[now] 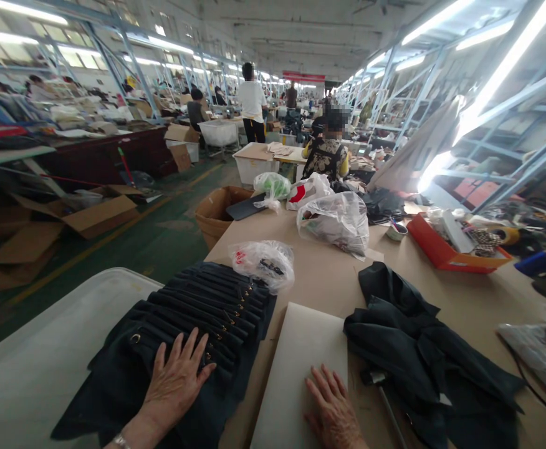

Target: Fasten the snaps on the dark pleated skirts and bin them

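Observation:
My left hand (176,373) lies with spread fingers on a stack of dark fabric pieces (193,305), overlapped in rows with small gold-coloured metal fittings along them. On a white board (296,362), my right hand (331,402) rests flat, its fingers stretched out and nothing visible in them. Just right of the board is a hammer (379,383), its handle running toward the near edge. Beyond it, more dark fabric (413,343) is heaped loosely. A clear plastic bag (266,265) with small dark items touches the far end of the stack.
Several plastic bags (336,221) stand farther back on the brown table (320,280). An orange box (455,249) of mixed items is at the right. At the left are a white bin (114,299) and cardboard boxes (100,212). A person (326,149) sits ahead.

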`<act>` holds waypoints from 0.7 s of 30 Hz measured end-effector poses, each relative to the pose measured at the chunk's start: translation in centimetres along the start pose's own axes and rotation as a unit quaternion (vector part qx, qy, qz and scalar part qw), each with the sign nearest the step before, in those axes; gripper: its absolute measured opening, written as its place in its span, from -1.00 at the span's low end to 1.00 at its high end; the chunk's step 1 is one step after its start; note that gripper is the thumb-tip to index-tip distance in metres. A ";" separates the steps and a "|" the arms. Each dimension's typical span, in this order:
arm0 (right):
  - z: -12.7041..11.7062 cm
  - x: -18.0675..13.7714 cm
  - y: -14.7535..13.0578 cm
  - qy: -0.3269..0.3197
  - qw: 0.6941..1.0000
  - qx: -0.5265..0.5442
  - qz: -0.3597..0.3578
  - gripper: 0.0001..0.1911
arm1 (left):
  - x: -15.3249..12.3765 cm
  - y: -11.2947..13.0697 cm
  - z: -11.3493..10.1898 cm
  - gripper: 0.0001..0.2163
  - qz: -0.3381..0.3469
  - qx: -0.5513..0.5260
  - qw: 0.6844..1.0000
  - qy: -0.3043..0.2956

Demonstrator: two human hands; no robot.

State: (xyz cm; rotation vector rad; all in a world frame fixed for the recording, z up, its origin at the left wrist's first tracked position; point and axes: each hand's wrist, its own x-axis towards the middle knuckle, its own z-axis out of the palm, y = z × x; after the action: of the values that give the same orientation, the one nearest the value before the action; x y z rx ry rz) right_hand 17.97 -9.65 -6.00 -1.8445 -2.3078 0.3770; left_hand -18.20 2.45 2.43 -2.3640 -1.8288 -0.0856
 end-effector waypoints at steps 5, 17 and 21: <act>0.5 -0.1 0.3 0.036 0.999 -0.022 -0.027 -0.35 | -0.2 -0.2 0.3 -0.45 0.008 0.041 0.999 0.012; -0.5 -0.1 -0.3 0.028 0.999 -0.016 -0.014 -0.38 | -0.2 0.1 -0.2 -0.45 0.017 0.059 0.998 0.012; -1.1 -0.3 -0.5 0.021 1.000 -0.008 -0.014 -0.38 | -0.1 0.1 0.0 -0.46 0.022 0.061 0.998 0.023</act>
State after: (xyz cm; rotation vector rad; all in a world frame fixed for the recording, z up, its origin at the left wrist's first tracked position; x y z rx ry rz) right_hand 17.83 -9.93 -4.79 -1.8065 -2.3140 0.3132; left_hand -18.13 2.31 2.41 -2.2983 -1.7090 -0.0231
